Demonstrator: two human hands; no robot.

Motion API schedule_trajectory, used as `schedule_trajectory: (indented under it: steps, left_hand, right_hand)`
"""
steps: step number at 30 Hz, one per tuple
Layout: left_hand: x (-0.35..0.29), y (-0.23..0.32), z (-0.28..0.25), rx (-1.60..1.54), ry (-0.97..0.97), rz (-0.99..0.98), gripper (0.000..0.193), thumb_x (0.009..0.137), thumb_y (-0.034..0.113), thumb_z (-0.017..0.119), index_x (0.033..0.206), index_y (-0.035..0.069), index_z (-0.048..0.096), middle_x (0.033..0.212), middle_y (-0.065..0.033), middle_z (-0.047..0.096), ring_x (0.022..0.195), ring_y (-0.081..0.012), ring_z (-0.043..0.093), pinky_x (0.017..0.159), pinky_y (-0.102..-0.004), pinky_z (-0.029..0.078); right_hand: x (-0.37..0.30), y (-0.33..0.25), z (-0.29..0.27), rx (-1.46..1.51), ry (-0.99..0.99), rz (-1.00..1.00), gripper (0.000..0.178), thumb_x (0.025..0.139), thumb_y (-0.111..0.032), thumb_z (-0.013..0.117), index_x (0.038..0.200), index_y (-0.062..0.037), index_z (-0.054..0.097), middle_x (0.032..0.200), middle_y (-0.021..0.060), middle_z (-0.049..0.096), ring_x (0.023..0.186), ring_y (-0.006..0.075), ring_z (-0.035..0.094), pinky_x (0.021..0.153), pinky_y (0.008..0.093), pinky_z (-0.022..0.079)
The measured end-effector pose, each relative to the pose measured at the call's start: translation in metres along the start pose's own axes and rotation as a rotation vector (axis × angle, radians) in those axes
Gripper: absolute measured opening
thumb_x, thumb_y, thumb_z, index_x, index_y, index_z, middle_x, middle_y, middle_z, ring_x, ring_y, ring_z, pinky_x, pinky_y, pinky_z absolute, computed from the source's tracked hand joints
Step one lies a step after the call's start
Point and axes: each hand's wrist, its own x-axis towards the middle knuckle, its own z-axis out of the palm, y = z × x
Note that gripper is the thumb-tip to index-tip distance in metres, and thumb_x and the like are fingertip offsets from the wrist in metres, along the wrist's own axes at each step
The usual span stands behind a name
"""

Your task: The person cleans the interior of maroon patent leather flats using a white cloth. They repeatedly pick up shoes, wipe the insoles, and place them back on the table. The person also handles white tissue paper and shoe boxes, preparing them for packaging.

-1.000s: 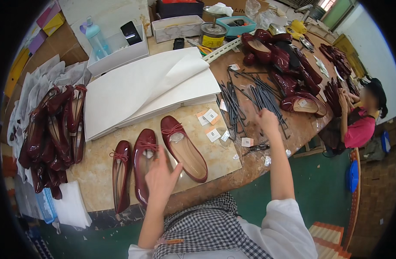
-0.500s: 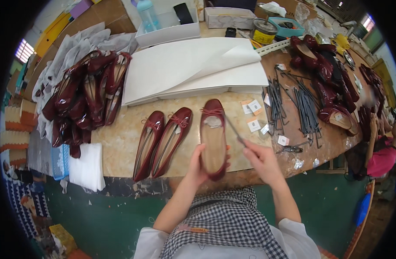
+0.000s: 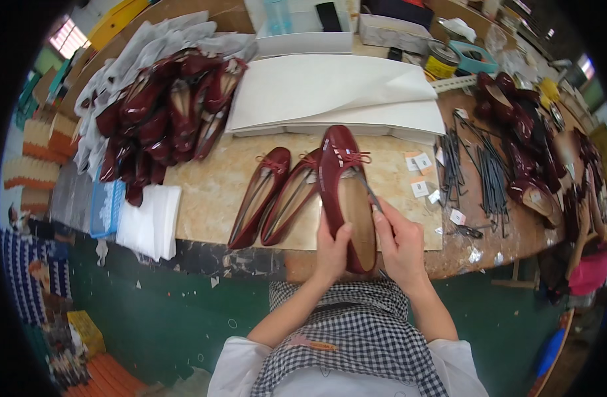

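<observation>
A dark red shoe [image 3: 356,215] is held toe-away above the front edge of the worktable [image 3: 515,249], gripped along its left side by the left hand [image 3: 334,251]. A thin dark rod [image 3: 368,190] is pinched in the right hand [image 3: 401,241], its far end at the shoe's opening. Two similar shoes [image 3: 278,157] are laid leftward, near the front edge; loose rods [image 3: 493,180] are heaped toward the right edge.

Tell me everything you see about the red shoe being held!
The shoe is shiny dark red, like patent leather, with a bow and tan insole. It's held near the table edge, toe pointing away. The left hand grips its left side; the right hand holds a dark rod at its opening.
</observation>
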Motion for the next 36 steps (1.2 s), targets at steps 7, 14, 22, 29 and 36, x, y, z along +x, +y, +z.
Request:
schedule_trajectory:
  steps: [7,14,22,29,36]
  left_hand:
    - [-0.015,-0.002,-0.002,0.105,0.028,0.037,0.053,0.09,0.024,0.053,0.132,-0.004,0.037,0.12,-0.0201,0.054,0.111,-0.0269,0.054,0.094,-0.0344,0.042]
    - [-0.011,0.116,-0.128,0.92,0.284,0.127,0.043,0.075,0.016,0.068,0.116,0.006,0.061,0.11,-0.0157,0.062,0.104,-0.0285,0.059,0.091,-0.0364,0.045]
    - [0.034,0.125,-0.402,1.707,0.656,0.021,0.028,0.079,0.031,0.069,0.098,0.01,0.071,0.094,-0.0134,0.062,0.082,-0.0291,0.061,0.073,-0.0393,0.048]
    - [0.044,0.108,-0.364,1.657,0.467,-0.24,0.05,0.07,0.037,0.075,0.109,0.006,0.064,0.099,-0.0146,0.061,0.082,-0.0311,0.063,0.072,-0.0407,0.05]
    - [0.052,0.114,-0.362,1.477,0.453,-0.38,0.047,0.075,0.029,0.07,0.113,0.004,0.061,0.096,-0.0173,0.062,0.081,-0.0325,0.063,0.073,-0.0408,0.05]
  right_hand:
    - [-0.019,0.013,0.028,-0.302,0.001,-0.177,0.026,0.088,-0.012,0.056,0.109,0.003,0.062,0.059,0.0197,0.056,0.049,0.0322,0.055,0.049,0.0378,0.042]
    - [-0.021,0.038,0.004,-0.218,-0.15,0.064,0.028,0.087,-0.015,0.056,0.107,0.0041,0.063,0.062,0.0199,0.057,0.049,0.0314,0.054,0.051,0.0375,0.043]
    - [-0.009,0.068,0.01,-0.495,-0.259,0.134,0.03,0.087,-0.018,0.057,0.107,0.0033,0.063,0.066,0.0226,0.059,0.056,0.0362,0.06,0.052,0.0415,0.045]
    - [-0.019,0.074,0.008,-0.659,-0.365,0.084,0.034,0.091,-0.02,0.053,0.115,0.0031,0.059,0.063,0.0233,0.058,0.053,0.0388,0.058,0.049,0.0456,0.043]
    - [-0.016,0.062,0.004,-0.694,-0.438,0.153,0.037,0.091,-0.023,0.053,0.119,-0.0002,0.057,0.065,0.0233,0.058,0.057,0.0395,0.057,0.052,0.0478,0.044]
